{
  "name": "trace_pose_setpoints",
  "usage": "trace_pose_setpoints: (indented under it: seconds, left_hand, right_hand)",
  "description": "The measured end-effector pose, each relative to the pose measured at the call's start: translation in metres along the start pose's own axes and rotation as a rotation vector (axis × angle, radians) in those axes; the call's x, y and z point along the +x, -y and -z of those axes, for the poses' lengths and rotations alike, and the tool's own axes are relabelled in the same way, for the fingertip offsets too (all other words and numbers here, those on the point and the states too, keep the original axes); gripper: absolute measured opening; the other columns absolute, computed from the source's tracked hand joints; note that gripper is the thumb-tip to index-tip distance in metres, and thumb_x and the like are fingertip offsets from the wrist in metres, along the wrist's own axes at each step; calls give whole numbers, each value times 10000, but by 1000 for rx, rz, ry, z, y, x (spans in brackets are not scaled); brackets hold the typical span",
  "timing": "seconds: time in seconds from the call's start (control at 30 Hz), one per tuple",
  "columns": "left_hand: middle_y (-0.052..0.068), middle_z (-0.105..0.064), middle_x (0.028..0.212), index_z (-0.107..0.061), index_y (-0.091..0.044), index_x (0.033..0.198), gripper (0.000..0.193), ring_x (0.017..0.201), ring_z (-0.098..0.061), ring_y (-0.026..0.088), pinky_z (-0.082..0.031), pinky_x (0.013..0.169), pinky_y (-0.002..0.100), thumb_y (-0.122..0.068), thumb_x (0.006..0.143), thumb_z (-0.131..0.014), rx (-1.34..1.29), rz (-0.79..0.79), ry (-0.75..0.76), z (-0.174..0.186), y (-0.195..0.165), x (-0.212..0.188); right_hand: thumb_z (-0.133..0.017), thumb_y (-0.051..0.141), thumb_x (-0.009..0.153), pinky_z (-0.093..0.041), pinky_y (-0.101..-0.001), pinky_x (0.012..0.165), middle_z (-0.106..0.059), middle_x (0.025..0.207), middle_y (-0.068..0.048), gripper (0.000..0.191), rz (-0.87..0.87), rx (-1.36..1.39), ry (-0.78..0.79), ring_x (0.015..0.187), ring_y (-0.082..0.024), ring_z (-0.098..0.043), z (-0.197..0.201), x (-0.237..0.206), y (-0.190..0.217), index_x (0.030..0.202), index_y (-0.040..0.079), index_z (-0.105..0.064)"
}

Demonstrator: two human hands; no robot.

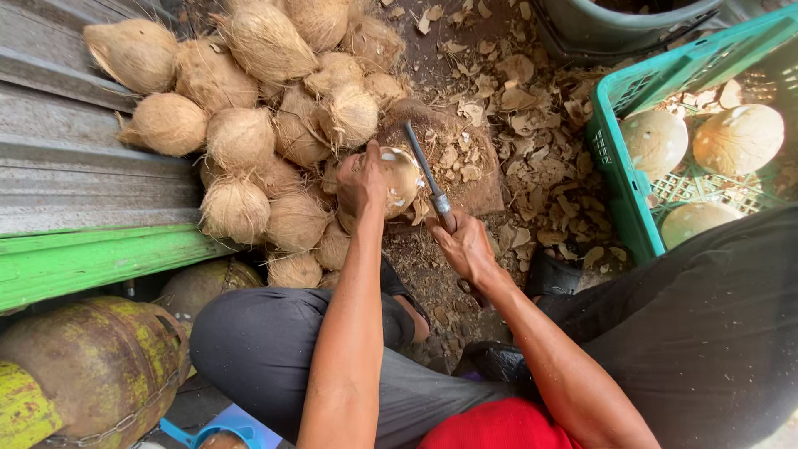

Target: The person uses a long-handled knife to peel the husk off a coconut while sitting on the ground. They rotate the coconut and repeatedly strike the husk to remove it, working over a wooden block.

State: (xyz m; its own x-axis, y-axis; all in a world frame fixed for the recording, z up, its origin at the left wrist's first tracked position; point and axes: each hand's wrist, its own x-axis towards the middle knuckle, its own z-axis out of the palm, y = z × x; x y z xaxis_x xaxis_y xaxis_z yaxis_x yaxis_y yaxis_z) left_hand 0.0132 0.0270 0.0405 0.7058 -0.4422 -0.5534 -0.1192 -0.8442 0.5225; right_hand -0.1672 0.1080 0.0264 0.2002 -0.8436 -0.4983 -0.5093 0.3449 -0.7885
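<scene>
Both forearms nearest, my left hand [363, 179] clamped around half-peeled coconut [397, 179], my right hand [467, 247] closed on knife [430, 177] handle, blade against coconut, husked pile [249, 125] behind.

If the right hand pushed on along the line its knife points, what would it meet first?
The right hand aims its knife up-left; the blade already lies against the peeled coconut in the left hand. Beyond is the husked coconut pile; depth unclear.
</scene>
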Motion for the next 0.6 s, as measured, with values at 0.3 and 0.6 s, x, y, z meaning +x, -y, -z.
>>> trace_pose_setpoints:
  seconds: [0.3, 0.6]
  left_hand:
    - [90, -767, 1127, -759, -138, 1178, 589, 960, -700, 224, -523, 784, 374, -641, 901, -627, 40, -199, -64, -7, 7, 6]
    - [112, -752, 1081, -647, -241, 1290, 635, 910, -724, 270, -533, 755, 429, -687, 845, -567, 86, -89, -39, -9, 18, 5]
  right_hand:
    - [-655, 389, 1003, -397, -431, 515, -478, 597, -113, 517, -147, -147, 113, 523, -216, -417, -1, 20, -12, 670, 19, -516]
    - [-687, 333, 933, -434, -398, 464, -516, 571, -30, 385, -74, 21, 113, 481, -167, -487, 30, -2, 6, 690, 83, -523]
